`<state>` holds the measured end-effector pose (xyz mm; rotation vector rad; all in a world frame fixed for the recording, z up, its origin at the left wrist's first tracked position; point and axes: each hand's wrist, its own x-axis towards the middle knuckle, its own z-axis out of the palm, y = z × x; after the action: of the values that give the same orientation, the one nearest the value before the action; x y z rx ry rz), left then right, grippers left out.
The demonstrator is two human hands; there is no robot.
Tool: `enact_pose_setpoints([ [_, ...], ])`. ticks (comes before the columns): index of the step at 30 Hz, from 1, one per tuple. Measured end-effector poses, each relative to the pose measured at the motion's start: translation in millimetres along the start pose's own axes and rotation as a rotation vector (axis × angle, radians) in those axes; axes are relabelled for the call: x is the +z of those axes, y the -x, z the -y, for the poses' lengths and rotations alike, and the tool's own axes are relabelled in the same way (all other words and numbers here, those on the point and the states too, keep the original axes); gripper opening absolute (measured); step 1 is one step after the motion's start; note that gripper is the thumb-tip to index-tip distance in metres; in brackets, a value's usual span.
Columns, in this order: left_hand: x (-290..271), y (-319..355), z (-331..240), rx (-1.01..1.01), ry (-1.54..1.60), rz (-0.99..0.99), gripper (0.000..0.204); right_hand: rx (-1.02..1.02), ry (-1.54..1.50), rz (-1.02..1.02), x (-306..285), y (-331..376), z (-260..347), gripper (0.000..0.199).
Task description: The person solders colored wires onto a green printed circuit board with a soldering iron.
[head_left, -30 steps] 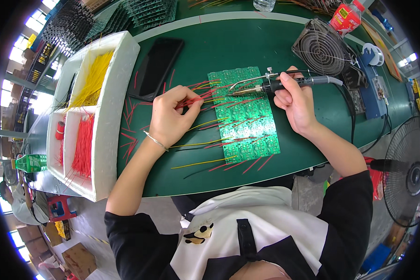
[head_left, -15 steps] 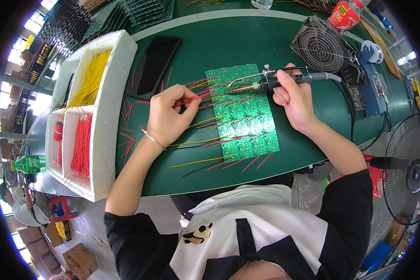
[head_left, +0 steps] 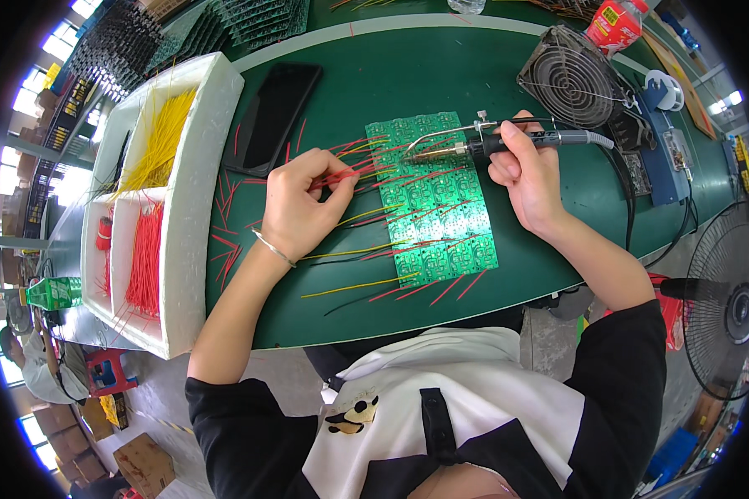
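A green panel of small circuit boards (head_left: 441, 212) lies on the bench in front of me, with red, yellow and black wires sticking out mostly over its left and near edges. My right hand (head_left: 526, 170) grips a soldering iron (head_left: 491, 145) by its black handle. A thin metal feed tube (head_left: 437, 135) is clamped along the iron, and the iron's tip is over the upper part of the panel, touching or nearly so. Left of the panel, my left hand (head_left: 304, 200) pinches red wires (head_left: 334, 178) between thumb and fingers, their far ends reaching the boards.
A white foam box (head_left: 183, 208) with yellow wires (head_left: 162, 137) and red wires (head_left: 146, 258) stands at the left. Beside it lie a black phone (head_left: 276, 116) and loose red wire pieces. A square fan (head_left: 570, 79), a red-labelled bottle (head_left: 616, 27) and a solder spool (head_left: 664, 91) stand at the back right.
My right hand has shifted slightly right with the soldering iron, and the feed tube sits a little higher. The left hand stays put with its red wires.
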<state>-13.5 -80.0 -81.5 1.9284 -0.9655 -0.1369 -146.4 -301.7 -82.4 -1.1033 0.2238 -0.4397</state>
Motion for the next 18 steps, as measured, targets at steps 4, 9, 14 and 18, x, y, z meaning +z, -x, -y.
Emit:
enact_pose_setpoints([
  [4,-1.3,1.5,2.3,0.026,-0.014,0.015,0.008,0.022,-0.009,0.006,2.5,-0.4,0.5,0.018],
  [9,1.5,1.1,5.7,0.019,0.001,0.015,0.007,0.019,0.002,0.004,0.9,0.1,-0.7,0.019],
  [14,1.8,1.7,4.4,0.029,0.019,0.003,0.006,0.011,0.027,0.011,2.3,0.5,-0.2,0.021],
  [18,2.0,0.9,0.4,0.018,0.018,-0.027,0.003,0.015,0.027,0.023,0.7,0.2,-1.0,0.02],
])
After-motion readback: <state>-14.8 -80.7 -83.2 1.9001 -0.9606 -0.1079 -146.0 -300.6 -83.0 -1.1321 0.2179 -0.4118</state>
